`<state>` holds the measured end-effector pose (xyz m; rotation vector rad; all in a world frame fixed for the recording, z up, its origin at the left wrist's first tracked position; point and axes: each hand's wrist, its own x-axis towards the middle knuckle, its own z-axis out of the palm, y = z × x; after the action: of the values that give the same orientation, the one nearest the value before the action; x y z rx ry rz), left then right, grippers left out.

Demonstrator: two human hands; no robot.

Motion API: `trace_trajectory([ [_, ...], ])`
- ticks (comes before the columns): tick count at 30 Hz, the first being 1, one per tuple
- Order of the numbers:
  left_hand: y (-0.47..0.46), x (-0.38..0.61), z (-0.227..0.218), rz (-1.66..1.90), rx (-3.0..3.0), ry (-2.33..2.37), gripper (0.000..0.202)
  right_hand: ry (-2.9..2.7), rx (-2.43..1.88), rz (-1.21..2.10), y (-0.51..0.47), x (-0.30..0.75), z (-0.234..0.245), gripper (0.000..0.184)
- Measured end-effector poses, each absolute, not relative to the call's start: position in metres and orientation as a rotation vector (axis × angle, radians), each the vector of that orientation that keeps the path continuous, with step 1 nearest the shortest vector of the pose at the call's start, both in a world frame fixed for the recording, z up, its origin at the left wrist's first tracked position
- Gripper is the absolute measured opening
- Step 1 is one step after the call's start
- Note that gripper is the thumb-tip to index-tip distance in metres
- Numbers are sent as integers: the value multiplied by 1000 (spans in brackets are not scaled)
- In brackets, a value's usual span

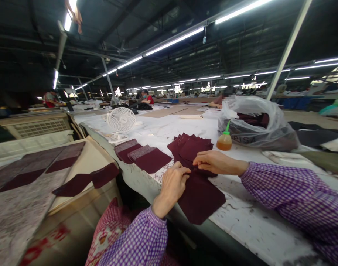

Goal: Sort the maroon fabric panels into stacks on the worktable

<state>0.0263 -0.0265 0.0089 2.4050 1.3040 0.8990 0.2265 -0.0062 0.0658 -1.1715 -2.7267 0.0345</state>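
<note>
Both my hands are at a maroon fabric piece whose near corner hangs past the table edge. My left hand pinches its upper left side between thumb and fingers. On its upper right side, my right hand has its fingertips pressed together at the fabric. Just beyond lies a fanned pile of maroon fabric pieces, partly under the right fingers. To the left, more maroon pieces with rough greyish strips along one edge lie overlapped on the white table.
A white fan stands at the back left. Behind my right hand are a glue bottle with a green nozzle and a clear plastic bag of dark fabric. On the left, a cream crate carries more maroon pieces. Other people are farther back.
</note>
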Motion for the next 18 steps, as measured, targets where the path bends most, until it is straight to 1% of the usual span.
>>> trace_trajectory([
  [8, -24, 25, 7, 910, 2418, 1273, 21, -2770, -1213, -60, -8, 222, 55, 13],
  [10, -23, 24, 6, 906, 2430, 1251, 21, -2816, -1151, -176, -8, 223, 51, 15],
  [15, -23, 22, 4, 884, 2505, 1203, 22, -2958, -892, -642, -10, 224, 41, 22],
  [18, -23, 21, 4, 870, 2543, 1204, 24, -2985, -773, -816, -11, 230, 36, 22],
])
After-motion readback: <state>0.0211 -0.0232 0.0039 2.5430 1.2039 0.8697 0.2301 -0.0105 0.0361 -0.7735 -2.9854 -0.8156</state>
